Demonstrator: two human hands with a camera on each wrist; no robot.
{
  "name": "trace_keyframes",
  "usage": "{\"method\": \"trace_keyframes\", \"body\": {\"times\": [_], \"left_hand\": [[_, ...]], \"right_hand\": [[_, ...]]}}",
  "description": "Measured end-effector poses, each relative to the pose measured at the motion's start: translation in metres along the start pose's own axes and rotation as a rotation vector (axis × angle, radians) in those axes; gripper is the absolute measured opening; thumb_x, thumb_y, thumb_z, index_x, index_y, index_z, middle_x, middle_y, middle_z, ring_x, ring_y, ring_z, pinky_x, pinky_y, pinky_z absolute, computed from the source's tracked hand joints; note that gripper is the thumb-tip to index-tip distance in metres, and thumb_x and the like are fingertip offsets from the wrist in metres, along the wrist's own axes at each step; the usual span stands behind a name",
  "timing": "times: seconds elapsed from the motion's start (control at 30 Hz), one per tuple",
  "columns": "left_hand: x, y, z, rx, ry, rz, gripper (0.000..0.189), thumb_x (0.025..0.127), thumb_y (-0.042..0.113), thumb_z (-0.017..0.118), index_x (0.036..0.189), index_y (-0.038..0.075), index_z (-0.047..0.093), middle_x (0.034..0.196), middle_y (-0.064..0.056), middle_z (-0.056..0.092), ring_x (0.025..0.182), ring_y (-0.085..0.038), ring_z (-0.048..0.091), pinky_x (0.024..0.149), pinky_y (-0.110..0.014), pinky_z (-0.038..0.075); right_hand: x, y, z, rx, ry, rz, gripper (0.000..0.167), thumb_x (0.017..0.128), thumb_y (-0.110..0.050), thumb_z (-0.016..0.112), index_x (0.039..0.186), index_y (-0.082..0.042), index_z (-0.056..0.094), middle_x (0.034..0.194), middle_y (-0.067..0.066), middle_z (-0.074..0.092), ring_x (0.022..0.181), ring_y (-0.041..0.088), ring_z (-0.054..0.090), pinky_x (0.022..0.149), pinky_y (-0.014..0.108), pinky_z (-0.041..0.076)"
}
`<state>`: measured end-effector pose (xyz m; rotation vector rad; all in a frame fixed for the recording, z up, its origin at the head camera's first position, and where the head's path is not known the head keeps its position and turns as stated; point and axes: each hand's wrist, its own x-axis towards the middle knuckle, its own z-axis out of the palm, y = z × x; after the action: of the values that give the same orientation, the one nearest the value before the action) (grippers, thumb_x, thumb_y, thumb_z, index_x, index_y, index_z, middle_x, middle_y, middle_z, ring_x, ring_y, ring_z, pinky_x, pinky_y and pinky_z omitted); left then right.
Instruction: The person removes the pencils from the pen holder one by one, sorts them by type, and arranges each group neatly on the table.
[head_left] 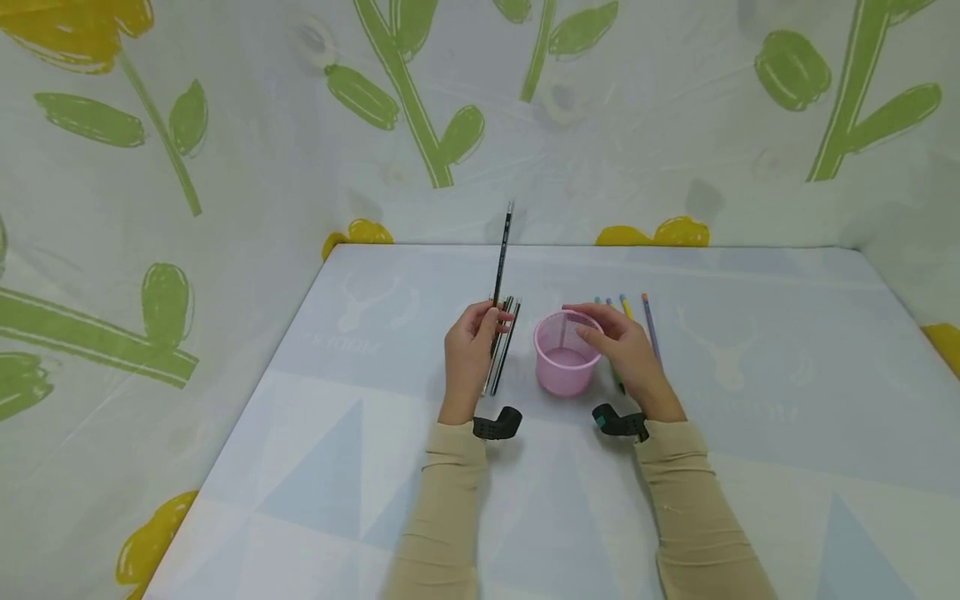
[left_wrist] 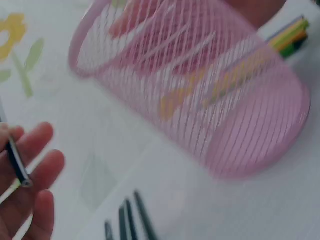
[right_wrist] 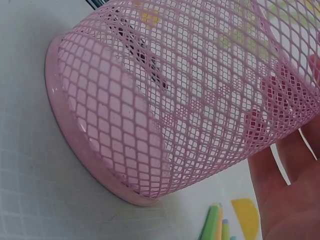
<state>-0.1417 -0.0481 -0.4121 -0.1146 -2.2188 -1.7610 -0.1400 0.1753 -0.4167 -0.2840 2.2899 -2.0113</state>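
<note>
My left hand (head_left: pixel 467 358) pinches a black pencil (head_left: pixel 503 250) between thumb and fingers, its silvery end pointing up and away; in the left wrist view the lower tip of this pencil (left_wrist: pixel 18 162) pokes out past the fingers. To its right, a pink mesh pencil cup (head_left: pixel 562 380) has its mouth upward, with the bare pink bottom visible inside. My right hand (head_left: pixel 633 358) grips the far right side of the cup's rim, thumb at the mouth. In the right wrist view, fingers (right_wrist: pixel 295 160) lie behind the mesh wall (right_wrist: pixel 200 100).
Several black pencils (head_left: pixel 507 354) lie side by side under and beside the left hand. Coloured pencils (head_left: pixel 651 325) lie partly hidden behind the right hand. A pale patterned cloth (head_left: pixel 315 483) covers the table, and a flowered curtain (head_left: pixel 262 125) hangs around it.
</note>
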Motion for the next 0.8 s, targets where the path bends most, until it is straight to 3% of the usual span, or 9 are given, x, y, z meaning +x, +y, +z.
{"method": "trace_keyframes", "body": {"times": [0.17,0.33,0.47,0.6,0.8], "left_hand": [[0.001,-0.014,-0.023,0.173,-0.01,-0.159,0.024,0.091,0.029,0.051,0.103,0.012,0.062,0.081,0.005,0.066,0.066,-0.016,0.061,0.052,-0.027,0.04],[0.003,-0.025,-0.039,0.269,-0.03,-0.279,0.022,0.09,0.026,0.053,0.1,0.01,0.065,0.076,0.004,0.067,0.061,-0.015,0.058,0.052,-0.026,0.04],[0.003,-0.027,-0.047,0.382,-0.045,-0.328,0.021,0.089,0.026,0.053,0.097,0.012,0.066,0.075,0.006,0.067,0.07,-0.014,0.058,0.061,-0.027,0.042],[0.004,-0.025,-0.051,0.519,-0.052,-0.339,0.022,0.087,0.027,0.054,0.095,0.012,0.068,0.084,0.002,0.067,0.083,-0.018,0.056,0.07,-0.031,0.041],[0.004,-0.028,-0.055,0.634,-0.033,-0.35,0.022,0.086,0.025,0.055,0.091,0.009,0.069,0.089,-0.006,0.061,0.079,-0.02,0.053,0.068,-0.033,0.042]], "right_hand": [[0.0,0.001,0.001,0.006,0.002,-0.007,0.036,0.084,-0.033,0.06,0.118,-0.023,0.056,0.12,-0.005,0.054,0.116,0.012,0.042,0.096,0.042,0.031],[-0.001,0.0,0.0,0.013,0.001,-0.002,0.036,0.084,-0.035,0.06,0.118,-0.023,0.056,0.119,-0.004,0.054,0.116,0.012,0.041,0.097,0.044,0.03],[-0.001,0.0,0.001,0.02,-0.002,0.003,0.037,0.084,-0.035,0.06,0.118,-0.022,0.055,0.12,-0.003,0.054,0.116,0.012,0.041,0.097,0.044,0.029],[-0.001,0.0,0.0,0.038,0.001,0.002,0.037,0.083,-0.034,0.061,0.118,-0.021,0.056,0.119,-0.002,0.055,0.116,0.012,0.042,0.098,0.044,0.028],[-0.001,0.001,0.001,0.038,0.009,0.003,0.037,0.084,-0.033,0.061,0.118,-0.02,0.056,0.119,-0.001,0.054,0.116,0.014,0.041,0.098,0.044,0.028]]}}
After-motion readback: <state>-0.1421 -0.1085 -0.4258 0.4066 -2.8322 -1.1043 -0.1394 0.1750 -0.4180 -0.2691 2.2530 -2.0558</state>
